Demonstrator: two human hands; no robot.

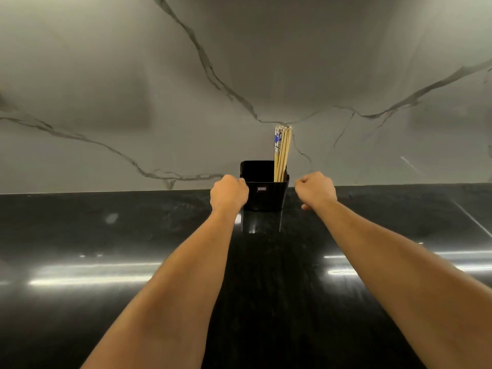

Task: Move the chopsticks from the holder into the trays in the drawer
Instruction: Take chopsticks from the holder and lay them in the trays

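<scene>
A black holder (266, 194) stands on the dark countertop (255, 275) against the back wall. Several wooden chopsticks (283, 155), one pair with a blue pattern, stand upright in its right side. My left hand (229, 194) is at the holder's left edge with its fingers curled; they are hidden behind the hand, and I cannot tell whether they touch the holder. My right hand (315, 189) is curled into a loose fist just right of the holder, with a small gap between them, and holds nothing. No drawer or tray is in view.
A grey marble-veined wall (186, 89) rises directly behind the holder. The glossy black countertop stretches wide to both sides and toward me, with light reflections on it.
</scene>
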